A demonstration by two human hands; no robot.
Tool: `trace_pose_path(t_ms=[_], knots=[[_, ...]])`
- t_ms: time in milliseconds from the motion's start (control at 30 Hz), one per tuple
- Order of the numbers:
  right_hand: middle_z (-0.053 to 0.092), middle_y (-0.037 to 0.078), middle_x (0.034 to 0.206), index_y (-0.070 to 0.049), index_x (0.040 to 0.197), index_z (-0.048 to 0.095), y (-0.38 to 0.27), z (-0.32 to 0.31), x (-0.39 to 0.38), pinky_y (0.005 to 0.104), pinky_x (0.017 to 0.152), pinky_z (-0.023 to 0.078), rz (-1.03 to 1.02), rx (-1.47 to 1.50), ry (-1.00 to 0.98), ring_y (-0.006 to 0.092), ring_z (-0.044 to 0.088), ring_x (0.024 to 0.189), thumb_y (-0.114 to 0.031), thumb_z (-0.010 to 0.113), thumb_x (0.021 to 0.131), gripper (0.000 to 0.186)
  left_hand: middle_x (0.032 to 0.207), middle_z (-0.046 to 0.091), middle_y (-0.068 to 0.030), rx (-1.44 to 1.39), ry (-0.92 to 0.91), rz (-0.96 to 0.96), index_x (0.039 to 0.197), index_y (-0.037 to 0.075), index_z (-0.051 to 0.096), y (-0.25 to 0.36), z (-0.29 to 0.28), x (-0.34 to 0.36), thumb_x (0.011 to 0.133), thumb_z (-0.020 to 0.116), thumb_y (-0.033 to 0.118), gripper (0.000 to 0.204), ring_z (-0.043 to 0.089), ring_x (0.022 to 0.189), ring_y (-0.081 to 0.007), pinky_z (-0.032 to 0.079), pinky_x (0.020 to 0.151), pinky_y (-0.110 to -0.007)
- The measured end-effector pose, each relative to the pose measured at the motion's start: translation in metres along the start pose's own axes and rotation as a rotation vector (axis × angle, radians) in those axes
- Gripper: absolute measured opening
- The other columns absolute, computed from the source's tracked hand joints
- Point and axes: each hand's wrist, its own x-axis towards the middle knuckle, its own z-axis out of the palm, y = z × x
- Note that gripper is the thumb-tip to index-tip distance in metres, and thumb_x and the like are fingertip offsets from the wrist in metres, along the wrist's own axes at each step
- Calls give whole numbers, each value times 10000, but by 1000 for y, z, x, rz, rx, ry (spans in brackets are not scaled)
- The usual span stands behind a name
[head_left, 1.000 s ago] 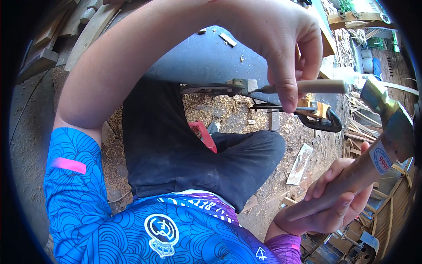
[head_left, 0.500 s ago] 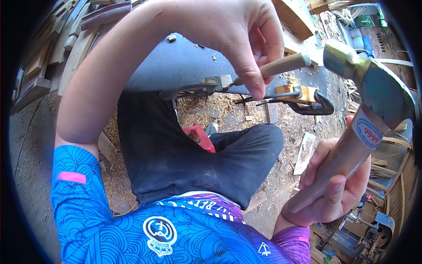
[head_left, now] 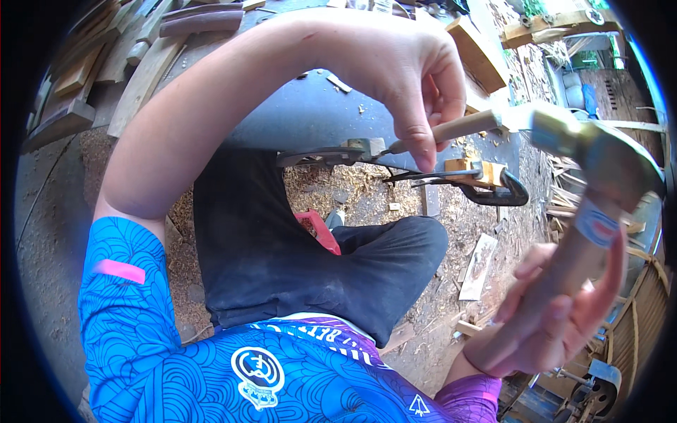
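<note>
My left hand (head_left: 416,84) arches over from the left, its thumb and fingers closed round the wooden handle of a chisel-like tool (head_left: 467,127). The tool's thin dark end points left and down, toward a small block (head_left: 372,146) at the edge of a dark work surface; I cannot tell whether they touch. In my right hand (head_left: 557,328) is a hammer (head_left: 564,282), gripped by its wooden handle and tilted up. Its metal head is raised close to the butt of the tool's handle, slightly blurred. Dark clamps (head_left: 509,192) sit along the edge, one by an orange-brown wood block (head_left: 460,168).
The dark work surface (head_left: 282,116) lies beyond my black-trousered legs (head_left: 282,261). Timber pieces (head_left: 151,81) are stacked at the far left, with a thick beam (head_left: 478,53) at the back. Wood shavings (head_left: 331,187) and a red plastic object (head_left: 319,231) are below. Machinery (head_left: 599,384) stands lower right.
The view has shifted slightly. The hammer has tilted a little and its head sits somewhat lower and blurred; my right fingers have loosened along its handle. My left hand keeps its hold.
</note>
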Motion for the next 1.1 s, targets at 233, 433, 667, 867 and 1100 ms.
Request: trace_pose_path(t_ms=[233,433,667,867,1100], knots=[[611,242,794,111,1581,121,0,5,12,217,354,345,-31,-59,-43,110,490,422,-257,563,1030,797,815,745,-52,-83,20,68,783,35,716,-13,0,0,718,943,178,276,727,819,-119,564,685,-281],[592,201,729,77,1603,69,-19,8,12,215,347,338,-68,-26,85,126,513,442,-256,519,1046,790,792,741,-44,-181,-11,54,762,41,695,-10,2,2,743,922,154,254,729,814,-118,564,726,-292],[581,252,775,-72,1644,118,-15,-4,9,248,338,415,33,-46,-45,174,549,467,-199,500,1053,715,805,754,-53,-190,24,105,784,41,710,-18,4,1,746,919,141,235,709,755,-106,553,727,-286],[560,276,1016,-55,1647,68,-8,0,9,261,358,468,38,-151,-90,160,551,455,-209,519,1049,765,809,755,-47,-89,26,90,784,40,713,-13,4,1,749,918,140,231,716,762,-109,563,733,-286],[572,273,850,30,1615,173,-7,-9,1,251,356,444,-19,18,6,158,558,456,-226,539,1048,722,765,733,-31,-51,10,52,748,47,703,-9,3,2,740,925,145,242,732,808,-118,570,709,-285]])
